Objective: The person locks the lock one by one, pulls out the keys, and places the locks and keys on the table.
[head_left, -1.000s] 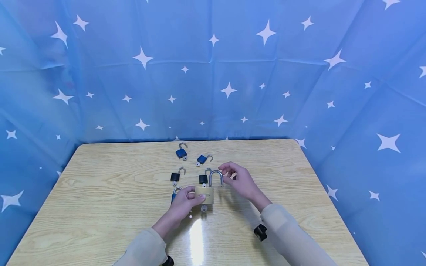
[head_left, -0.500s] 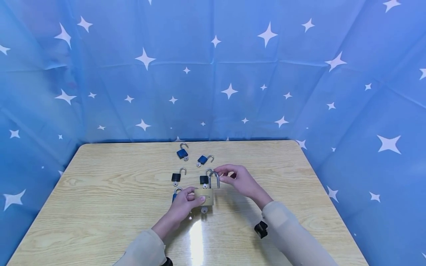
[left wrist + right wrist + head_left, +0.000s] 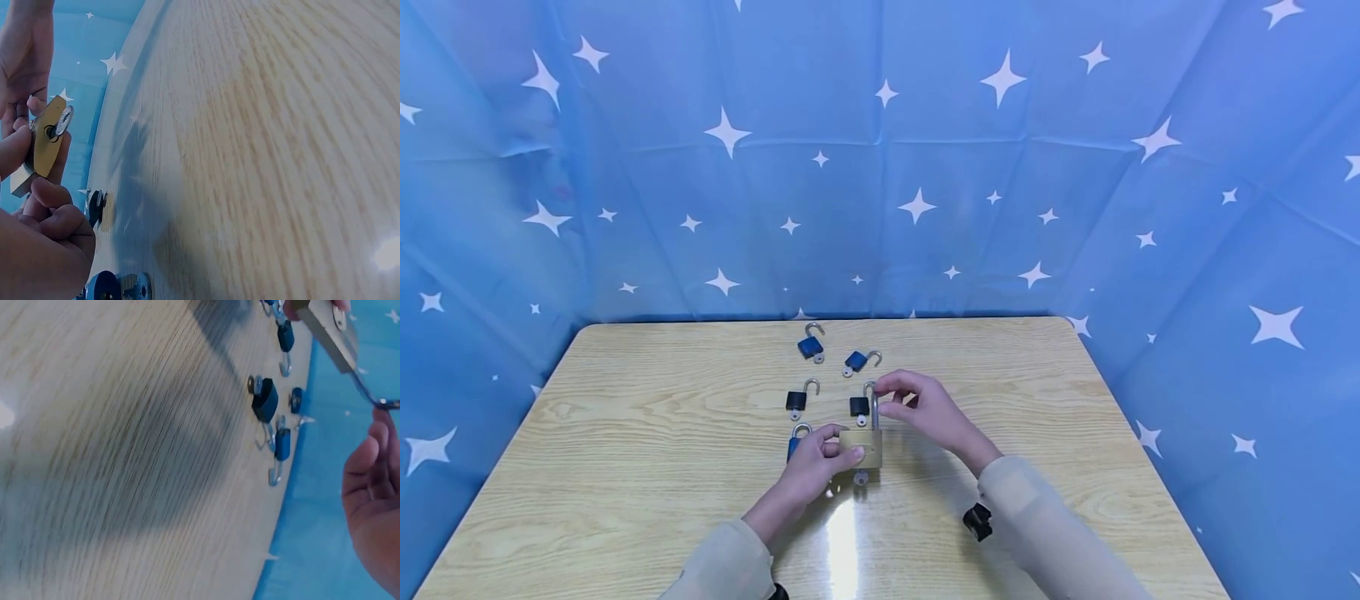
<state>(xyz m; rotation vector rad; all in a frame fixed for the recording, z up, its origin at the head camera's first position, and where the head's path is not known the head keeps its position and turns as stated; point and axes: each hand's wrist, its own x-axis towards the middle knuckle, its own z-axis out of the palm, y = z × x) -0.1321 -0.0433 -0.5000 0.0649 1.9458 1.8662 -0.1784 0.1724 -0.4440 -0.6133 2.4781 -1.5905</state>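
Observation:
My left hand (image 3: 811,463) grips a large brass padlock (image 3: 871,447) by its body, with the thumb across the front. A key (image 3: 861,477) sticks out of the underside; the left wrist view shows this key (image 3: 64,120) in the keyhole. The steel shackle (image 3: 875,414) is raised and appears edge-on. With a fingertip, my right hand (image 3: 928,408) touches the shackle; its thumb stands apart from the metal in the right wrist view. Behind the brass body is a small black padlock (image 3: 859,406) with its shackle open. A blue padlock (image 3: 792,446) is partly hidden by my left hand.
Farther back on the wooden table (image 3: 662,400) lie two blue padlocks, one to the left (image 3: 810,347) and another blue padlock (image 3: 855,361) nearer the middle. Another black padlock (image 3: 796,401) lies at the left. Keys sit in them. A starry blue curtain (image 3: 880,183) hangs behind.
The brass padlock's shackle has swung round from facing broadside to edge-on. My right hand has followed it leftward. My left hand keeps its grip nearly in place.

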